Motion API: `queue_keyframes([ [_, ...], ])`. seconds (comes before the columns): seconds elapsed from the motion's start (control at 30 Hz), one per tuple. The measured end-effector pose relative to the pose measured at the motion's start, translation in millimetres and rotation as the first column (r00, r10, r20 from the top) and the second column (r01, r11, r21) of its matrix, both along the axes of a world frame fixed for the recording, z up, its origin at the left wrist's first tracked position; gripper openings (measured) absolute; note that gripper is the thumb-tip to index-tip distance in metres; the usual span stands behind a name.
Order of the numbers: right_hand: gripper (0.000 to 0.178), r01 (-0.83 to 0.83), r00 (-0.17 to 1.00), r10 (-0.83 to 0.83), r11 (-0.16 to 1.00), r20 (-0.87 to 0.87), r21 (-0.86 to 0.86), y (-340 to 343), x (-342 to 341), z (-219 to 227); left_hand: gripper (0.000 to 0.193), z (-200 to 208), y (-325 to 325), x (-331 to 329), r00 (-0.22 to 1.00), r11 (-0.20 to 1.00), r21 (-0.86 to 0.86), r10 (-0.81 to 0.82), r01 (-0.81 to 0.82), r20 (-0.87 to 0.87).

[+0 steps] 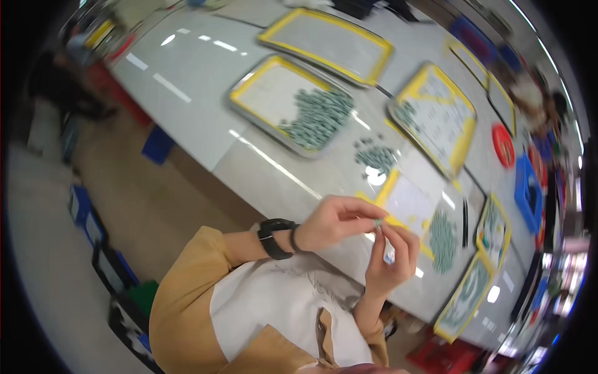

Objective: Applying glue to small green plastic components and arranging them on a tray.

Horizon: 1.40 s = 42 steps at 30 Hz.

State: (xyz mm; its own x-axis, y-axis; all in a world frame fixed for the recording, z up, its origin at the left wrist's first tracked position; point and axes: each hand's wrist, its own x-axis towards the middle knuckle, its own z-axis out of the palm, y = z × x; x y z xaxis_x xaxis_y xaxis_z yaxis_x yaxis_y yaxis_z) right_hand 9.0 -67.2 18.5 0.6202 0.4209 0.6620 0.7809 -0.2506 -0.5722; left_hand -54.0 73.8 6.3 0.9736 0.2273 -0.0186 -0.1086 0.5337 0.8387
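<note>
My left hand (330, 223), with a black watch and a dark band at its wrist, reaches in over the table's near edge. Its thumb and fingertips pinch a small grey-green piece (377, 223), whose exact kind is too small to tell. From below, my right hand (393, 260) meets it, thumb and forefinger closed on the same piece. Just beyond my hands lies a white sheet with a yellow border (408, 202). Similar green pieces form a loose pile (377, 159) farther off and a neater cluster (443, 242) to the right.
A metal tray with yellow edging (265, 93) holds many green pieces. Behind it lies another yellow-edged tray (324, 43); a third tray (458, 140) is farther right. A black stick (465, 223), red round container (503, 145) and blue bin (528, 193) are on the right.
</note>
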Motion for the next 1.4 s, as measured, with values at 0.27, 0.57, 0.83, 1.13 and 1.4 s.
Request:
queue_keyframes([
  [0.27,0.03,-0.005,1.0,0.004,0.995,0.007,0.095,-20,4,14,0.026,11,-8,8,0.993,0.993,0.037,-0.111,0.11,0.025],
  [0.57,0.027,0.007,1.0,-0.008,0.999,0.013,0.045,-28,11,22,0.021,10,-11,10,1.0,0.966,0.258,-0.02,0.02,-0.005],
  [0.83,0.018,0.12,0.993,-0.121,0.99,0.009,0.078,-35,24,-8,0.016,-2,-19,34,0.999,0.908,0.417,-0.017,0.031,-0.038],
  [1.13,0.031,0.287,0.904,-0.28,0.958,-0.323,-0.026,-102,46,-17,0.021,-23,21,102,0.993,0.315,0.947,-0.069,-0.068,0.094],
  [1.4,0.031,0.339,0.87,-0.317,0.941,-0.378,-0.009,-110,55,-56,0.029,-46,31,129,0.99,0.116,0.988,-0.081,-0.102,0.112],
])
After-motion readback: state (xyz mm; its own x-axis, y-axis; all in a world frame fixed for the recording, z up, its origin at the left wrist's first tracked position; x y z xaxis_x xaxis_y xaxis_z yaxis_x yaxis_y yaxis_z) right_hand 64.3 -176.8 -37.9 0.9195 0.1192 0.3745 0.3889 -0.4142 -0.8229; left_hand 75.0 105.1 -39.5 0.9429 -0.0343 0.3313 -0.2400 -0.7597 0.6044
